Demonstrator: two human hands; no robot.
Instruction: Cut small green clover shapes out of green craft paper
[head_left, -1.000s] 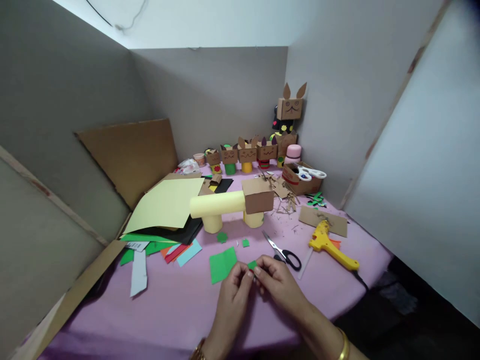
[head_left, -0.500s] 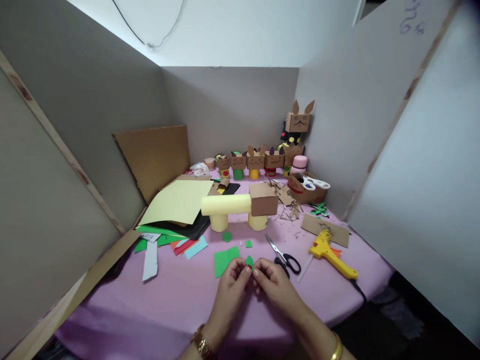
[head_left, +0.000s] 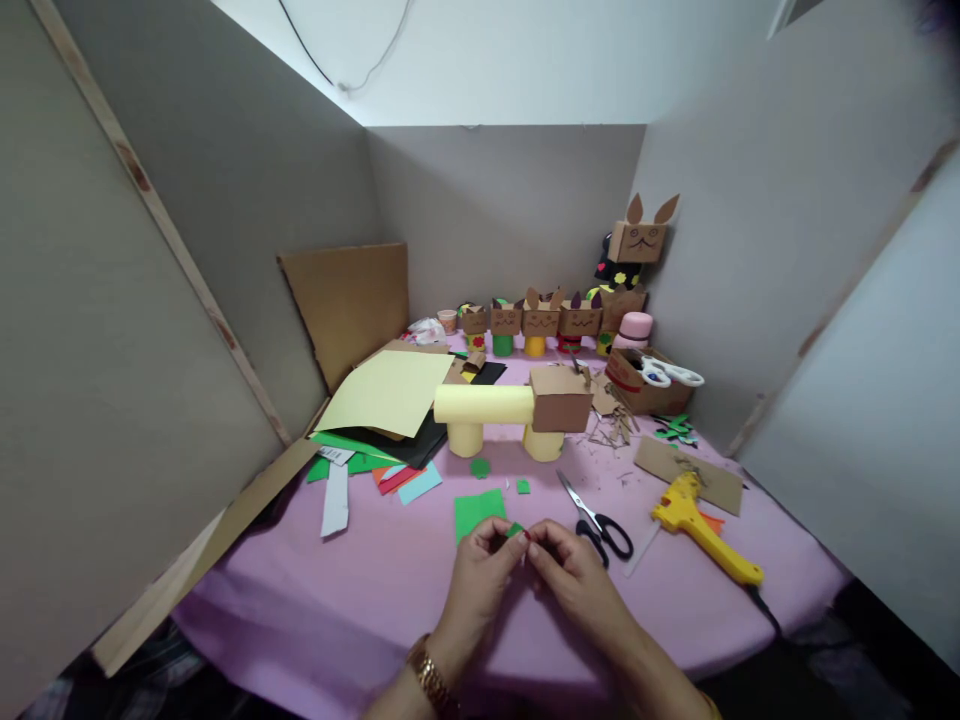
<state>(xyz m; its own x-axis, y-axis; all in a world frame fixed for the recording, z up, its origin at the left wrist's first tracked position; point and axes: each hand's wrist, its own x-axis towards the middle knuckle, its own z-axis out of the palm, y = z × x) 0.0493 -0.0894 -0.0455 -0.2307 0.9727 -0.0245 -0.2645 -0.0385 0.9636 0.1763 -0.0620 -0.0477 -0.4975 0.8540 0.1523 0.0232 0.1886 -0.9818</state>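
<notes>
Between the fingertips of my left hand (head_left: pixel 484 570) and my right hand (head_left: pixel 570 570) is a small piece of green paper (head_left: pixel 516 530). Both hands are closed in a pinch, nearly touching, and the fingers hide part of the piece. A green paper sheet (head_left: pixel 480 512) lies just beyond my left hand. Further off are a small green square (head_left: pixel 523 487) and a green round cutout (head_left: pixel 480 468). Black-handled scissors (head_left: pixel 596 518) rest to the right. Behind stands a pale yellow tube figure (head_left: pixel 484 404) on short legs, with a brown cardboard box (head_left: pixel 560 400) at its right end.
A yellow glue gun (head_left: pixel 709 530) lies at the right by a cardboard piece (head_left: pixel 694 470). Paper sheets (head_left: pixel 386 390) are stacked on the left. Several cardboard-headed animal figures (head_left: pixel 541 320) stand at the back, near an open box (head_left: pixel 652 385) with white scissors.
The view has turned a little to the left, so everything sits further right. The green piece has tilted between my fingers and shows less.
</notes>
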